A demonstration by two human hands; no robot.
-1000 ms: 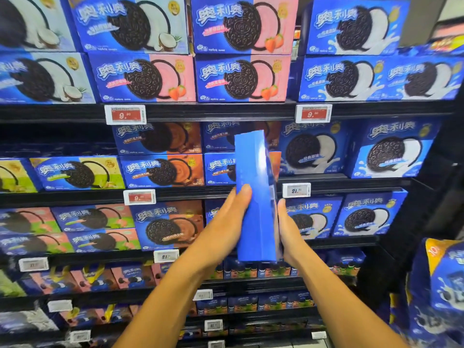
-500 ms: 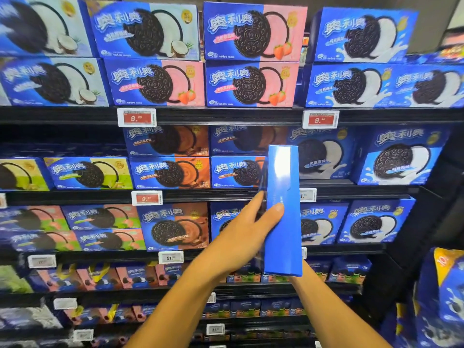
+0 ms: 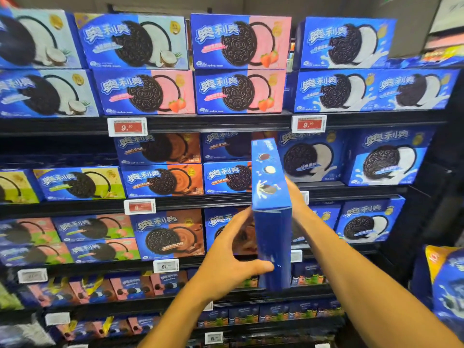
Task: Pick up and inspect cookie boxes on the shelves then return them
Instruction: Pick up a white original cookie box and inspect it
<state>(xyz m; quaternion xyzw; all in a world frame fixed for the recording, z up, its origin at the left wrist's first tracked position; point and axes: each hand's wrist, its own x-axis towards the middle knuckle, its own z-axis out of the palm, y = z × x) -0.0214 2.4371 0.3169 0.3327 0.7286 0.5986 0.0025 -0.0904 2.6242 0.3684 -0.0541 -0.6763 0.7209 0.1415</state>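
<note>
Held edge-on between both hands, cookie box (image 3: 272, 222) long axis upright, left hand (image 3: 233, 257) clasping near edge, right hand (image 3: 297, 199) behind, shelves (image 3: 226, 199) straight ahead.

Black shelves (image 3: 221, 123) carry rows of cookie boxes, taken here from the red price tag (image 3: 127, 126) on the top shelf edge. Just above that tag sit strawberry boxes (image 3: 147, 92), two high, with coconut boxes (image 3: 47, 92) to their left and white-cream boxes (image 3: 331, 90) far to the right. Directly below the tag stand chocolate boxes (image 3: 162, 179) on the next shelf, with green boxes (image 3: 80, 183) to their left. Lower still, below the tag, a larger chocolate box (image 3: 167, 234) stands, and smaller packs (image 3: 130, 287) fill the shelves under it.
</note>
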